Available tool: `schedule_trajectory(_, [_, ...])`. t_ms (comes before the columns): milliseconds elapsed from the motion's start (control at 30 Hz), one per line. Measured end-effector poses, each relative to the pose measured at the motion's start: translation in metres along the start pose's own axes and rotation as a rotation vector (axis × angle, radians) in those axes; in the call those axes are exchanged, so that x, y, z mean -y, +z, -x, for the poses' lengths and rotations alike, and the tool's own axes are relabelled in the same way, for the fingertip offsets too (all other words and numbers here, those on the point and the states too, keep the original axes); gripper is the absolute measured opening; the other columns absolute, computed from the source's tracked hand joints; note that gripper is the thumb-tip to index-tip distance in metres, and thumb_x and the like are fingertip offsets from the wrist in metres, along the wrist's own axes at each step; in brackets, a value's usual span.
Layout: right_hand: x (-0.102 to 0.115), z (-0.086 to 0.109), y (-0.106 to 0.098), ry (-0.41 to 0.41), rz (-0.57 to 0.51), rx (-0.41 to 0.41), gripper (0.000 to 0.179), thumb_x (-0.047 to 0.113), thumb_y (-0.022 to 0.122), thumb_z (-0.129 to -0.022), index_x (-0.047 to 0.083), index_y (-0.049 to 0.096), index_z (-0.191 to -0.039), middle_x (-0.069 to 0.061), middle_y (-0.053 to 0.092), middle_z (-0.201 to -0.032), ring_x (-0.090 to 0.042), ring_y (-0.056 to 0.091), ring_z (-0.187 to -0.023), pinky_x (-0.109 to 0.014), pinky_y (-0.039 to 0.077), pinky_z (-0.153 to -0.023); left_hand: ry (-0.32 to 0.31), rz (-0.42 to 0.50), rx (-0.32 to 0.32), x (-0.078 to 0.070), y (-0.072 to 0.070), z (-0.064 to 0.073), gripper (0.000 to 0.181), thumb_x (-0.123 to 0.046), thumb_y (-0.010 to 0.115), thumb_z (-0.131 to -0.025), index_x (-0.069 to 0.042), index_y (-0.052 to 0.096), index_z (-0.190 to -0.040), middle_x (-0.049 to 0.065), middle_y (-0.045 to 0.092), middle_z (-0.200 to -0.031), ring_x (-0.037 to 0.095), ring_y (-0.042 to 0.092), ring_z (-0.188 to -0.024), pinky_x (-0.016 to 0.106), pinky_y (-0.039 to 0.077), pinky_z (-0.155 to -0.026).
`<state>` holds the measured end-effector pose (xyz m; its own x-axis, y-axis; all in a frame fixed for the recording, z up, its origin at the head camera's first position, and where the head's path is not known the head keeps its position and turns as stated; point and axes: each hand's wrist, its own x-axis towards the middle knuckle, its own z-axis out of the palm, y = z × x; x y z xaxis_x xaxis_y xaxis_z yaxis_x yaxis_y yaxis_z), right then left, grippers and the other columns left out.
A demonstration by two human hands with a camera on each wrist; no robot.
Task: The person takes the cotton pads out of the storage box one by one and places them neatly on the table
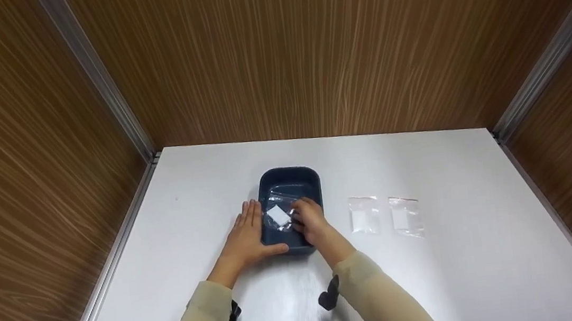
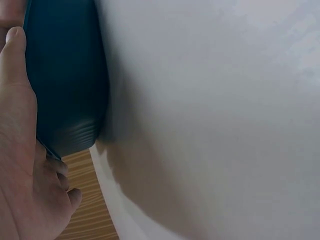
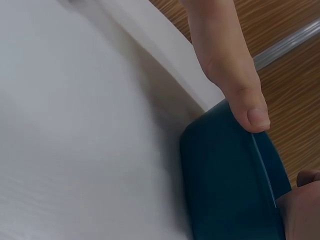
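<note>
A dark blue rectangular bin [image 1: 295, 251] stands on the white table. My left hand [image 1: 247, 243] lies against its left side, fingers straight along the outer wall and thumb over the near rim. In the right wrist view that left thumb [image 3: 247, 107] rests on the bin's rim. My right hand [image 1: 312, 220] reaches inside over the right wall, with bent fingers at the right edge of a clear plastic bag [image 1: 282, 199]. A white card [image 1: 278, 215] shows in this bag. The right fingertips are partly hidden; in the left wrist view only the bin's outer wall [image 2: 67, 75] shows.
To the right of the bin, two more clear plastic bags [image 1: 364, 215] [image 1: 406, 217] lie flat side by side, each with a white piece inside. Wood-patterned panels [image 1: 275, 55] with metal corner rails [image 1: 102, 84] enclose the white table [image 1: 486, 246] at the back and sides.
</note>
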<state>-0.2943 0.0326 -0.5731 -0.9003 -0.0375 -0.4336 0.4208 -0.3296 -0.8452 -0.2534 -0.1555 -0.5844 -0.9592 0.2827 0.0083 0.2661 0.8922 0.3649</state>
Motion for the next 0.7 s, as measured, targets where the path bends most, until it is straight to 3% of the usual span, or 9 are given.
schedule_trajectory(133, [0.0002,-0.0022,-0.0023,0.101,-0.099,-0.016,0.028,0.013,0.055,-0.092,0.000,0.055,-0.117,-0.011,0.062,-0.108,-0.022,0.061,-0.099,-0.044,0.049,-0.101,0.004,0.005,0.014,-0.0015,-0.0003,-0.0002,0.138,-0.085,0.064,-0.068,0.001,0.005,-0.159,0.020,0.003,-0.167,0.032,-0.001,-0.155,0.046,0.010,-0.124])
schedule_trajectory(233, [0.0011,-0.0031,-0.0021,0.121,-0.107,-0.034,0.010,0.012,0.057,-0.091,0.005,0.059,-0.098,-0.001,0.061,-0.083,-0.013,0.059,-0.076,-0.037,0.053,-0.090,0.014,0.003,0.008,-0.0013,-0.0014,-0.0007,0.137,-0.085,0.064,-0.069,0.001,0.006,-0.159,0.020,0.004,-0.167,0.032,0.000,-0.155,0.047,0.011,-0.124])
schedule_trajectory(400, [0.0010,-0.0037,-0.0010,0.080,-0.025,-0.034,0.010,0.014,0.060,-0.093,0.006,0.061,-0.087,0.004,0.054,-0.068,-0.008,0.051,-0.062,-0.026,0.051,-0.069,0.024,-0.007,0.008,-0.0007,-0.0026,-0.0015,0.139,-0.089,0.060,-0.067,0.001,0.007,-0.159,0.020,0.006,-0.166,0.032,-0.001,-0.155,0.047,0.012,-0.124])
schedule_trajectory(567, [-0.0026,-0.0034,0.0013,0.020,0.058,-0.007,0.021,0.011,0.059,-0.096,0.000,0.064,-0.113,0.004,0.051,-0.072,-0.007,0.048,-0.066,-0.024,0.049,-0.069,0.025,0.009,0.004,0.0011,-0.0018,-0.0004,0.140,-0.089,0.060,-0.066,0.002,0.008,-0.158,0.021,0.006,-0.166,0.033,0.000,-0.155,0.048,0.013,-0.124])
schedule_trajectory(700, [-0.0045,-0.0026,0.0016,-0.001,0.064,0.013,0.042,0.005,0.057,-0.095,-0.001,0.055,-0.136,-0.004,0.062,-0.099,-0.012,0.055,-0.084,-0.027,0.052,-0.079,0.024,0.008,0.006,0.0021,-0.0021,-0.0001,0.141,-0.091,0.058,-0.065,0.002,0.007,-0.158,0.020,0.005,-0.166,0.033,0.000,-0.155,0.047,0.013,-0.124])
